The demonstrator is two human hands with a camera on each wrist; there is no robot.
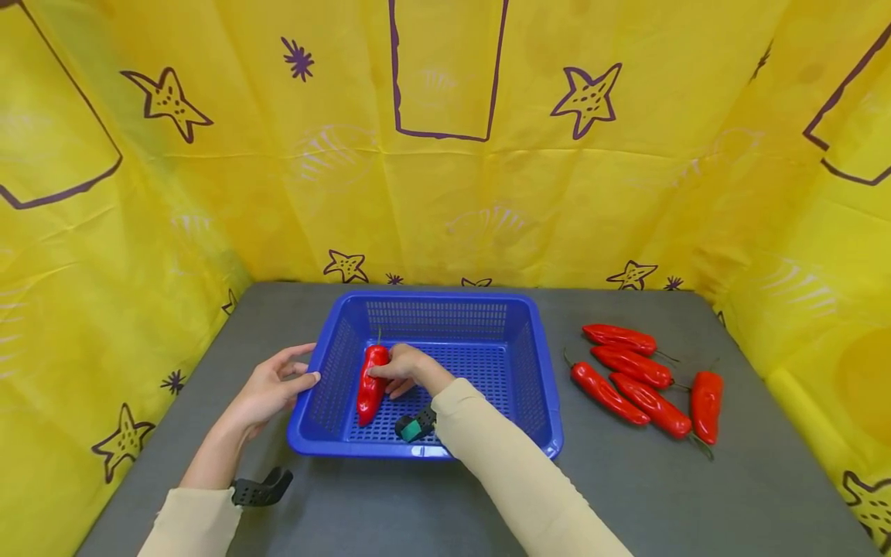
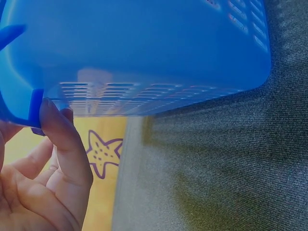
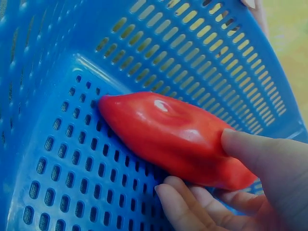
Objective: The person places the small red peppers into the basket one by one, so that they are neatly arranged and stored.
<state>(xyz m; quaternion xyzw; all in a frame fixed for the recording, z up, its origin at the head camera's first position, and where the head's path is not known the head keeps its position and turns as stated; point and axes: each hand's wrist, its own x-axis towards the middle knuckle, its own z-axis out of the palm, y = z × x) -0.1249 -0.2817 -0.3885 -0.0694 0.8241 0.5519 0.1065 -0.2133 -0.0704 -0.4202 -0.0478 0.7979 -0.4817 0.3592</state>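
A blue basket (image 1: 431,450) stands on the grey table, its rim gripped at the left side by my left hand (image 1: 270,393). In the left wrist view, the thumb and fingers of my left hand (image 2: 53,178) pinch that rim (image 2: 36,110). Inside the basket, at its left, my right hand (image 1: 407,367) holds a red pepper (image 1: 371,387), stem pointing away. The right wrist view has the pepper (image 3: 163,130) low over the slotted floor (image 3: 72,163), between the thumb and fingers of my right hand (image 3: 240,192).
Several red peppers (image 1: 650,404) lie in a loose group on the table (image 1: 487,510), right of the basket. A yellow cloth (image 1: 445,209) with starfish drawings hangs behind and at both sides.
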